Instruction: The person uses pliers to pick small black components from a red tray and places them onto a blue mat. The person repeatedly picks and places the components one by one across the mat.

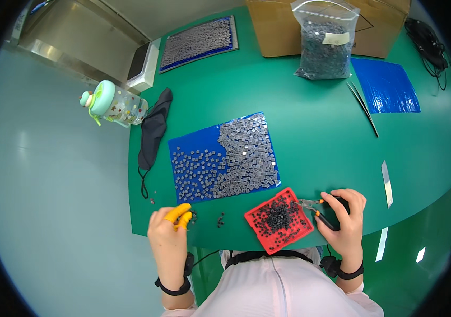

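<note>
My right hand (344,216) is wrapped round a pair of pliers (328,222) with black and orange handles. The pliers' metal jaws are at the right edge of a red tray (268,243), which holds a heap of small black pieces (280,215). Over the near left part of the table is my left hand (170,230), with yellow finger covers on the thumb and forefinger. Those two fingers are pressed close together; whether something tiny sits between them is hidden. Small dark pieces (194,216) lie beside its fingertips, and a few more dark pieces (220,220) lie between hand and tray.
A blue sheet (196,140) bears many small grey squares. Behind it lies another filled panel (199,42). A bottle (125,105) and black mask (154,129) are at left. Tweezers (364,109), a blue film (386,87), a zip bag (324,58) and a cardboard box (273,29) are far right.
</note>
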A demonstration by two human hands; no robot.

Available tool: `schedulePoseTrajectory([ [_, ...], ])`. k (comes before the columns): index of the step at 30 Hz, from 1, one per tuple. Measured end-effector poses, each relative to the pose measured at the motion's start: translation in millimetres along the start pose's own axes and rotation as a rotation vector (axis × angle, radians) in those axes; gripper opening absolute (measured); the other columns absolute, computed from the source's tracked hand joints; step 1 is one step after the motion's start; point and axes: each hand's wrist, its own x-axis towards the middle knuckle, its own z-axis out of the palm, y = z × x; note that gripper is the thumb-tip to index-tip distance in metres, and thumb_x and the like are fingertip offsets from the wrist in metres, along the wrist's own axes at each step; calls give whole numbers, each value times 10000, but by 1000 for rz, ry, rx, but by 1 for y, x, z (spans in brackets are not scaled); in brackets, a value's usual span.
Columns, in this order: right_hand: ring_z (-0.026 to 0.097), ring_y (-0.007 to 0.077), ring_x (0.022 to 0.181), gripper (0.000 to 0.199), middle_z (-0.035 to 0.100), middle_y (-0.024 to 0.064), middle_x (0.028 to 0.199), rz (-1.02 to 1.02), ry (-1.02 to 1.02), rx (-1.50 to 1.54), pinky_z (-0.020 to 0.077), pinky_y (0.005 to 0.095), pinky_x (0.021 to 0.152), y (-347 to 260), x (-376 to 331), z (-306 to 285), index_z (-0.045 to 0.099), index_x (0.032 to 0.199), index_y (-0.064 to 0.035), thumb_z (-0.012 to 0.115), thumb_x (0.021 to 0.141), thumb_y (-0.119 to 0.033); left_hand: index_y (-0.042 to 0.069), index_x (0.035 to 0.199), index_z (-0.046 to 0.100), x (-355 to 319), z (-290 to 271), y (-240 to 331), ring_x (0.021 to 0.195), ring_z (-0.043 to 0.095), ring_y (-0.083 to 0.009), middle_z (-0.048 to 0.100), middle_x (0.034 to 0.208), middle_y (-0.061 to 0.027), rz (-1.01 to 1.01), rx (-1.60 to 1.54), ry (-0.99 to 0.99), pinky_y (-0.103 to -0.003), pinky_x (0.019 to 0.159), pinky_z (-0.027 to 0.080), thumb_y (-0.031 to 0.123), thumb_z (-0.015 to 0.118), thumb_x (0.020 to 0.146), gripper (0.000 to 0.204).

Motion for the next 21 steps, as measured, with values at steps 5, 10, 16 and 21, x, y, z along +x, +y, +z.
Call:
schedulePoseTrajectory([
  [5, 540, 282, 1020, 504, 566, 68, 1107, 6, -20, -11, 369, 433, 905, -2, 0, 0, 675, 1099, -109, 776, 606, -86, 16, 906, 738, -24, 20, -16, 745, 577, -234, 635, 846, -95, -85, -19, 1, -315, 597, 476, -33, 754, 689, 222],
  [10, 533, 288, 1036, 507, 561, 72, 1115, 2, -31, -23, 368, 435, 912, -3, 0, -1, 675, 1099, -105, 779, 604, -83, 20, 919, 733, -34, 27, -22, 844, 577, -289, 633, 912, -96, -211, -85, 2, -377, 717, 492, -80, 698, 648, 291],
  [16, 532, 292, 1046, 506, 558, 76, 1122, 18, -38, -37, 367, 437, 924, -4, 1, 0, 676, 1097, -102, 779, 602, -84, 9, 902, 716, -26, 26, -19, 783, 591, -213, 652, 891, -68, -117, -121, 61, -310, 612, 476, -58, 727, 686, 226],
  [21, 545, 280, 1023, 507, 570, 68, 1102, 7, -37, -17, 378, 422, 903, -16, 6, -5, 682, 1088, -107, 782, 592, -88, -14, 953, 692, -28, 17, -9, 773, 658, -145, 708, 939, -96, -332, -753, -35, -248, 626, 512, -49, 726, 769, 191],
])
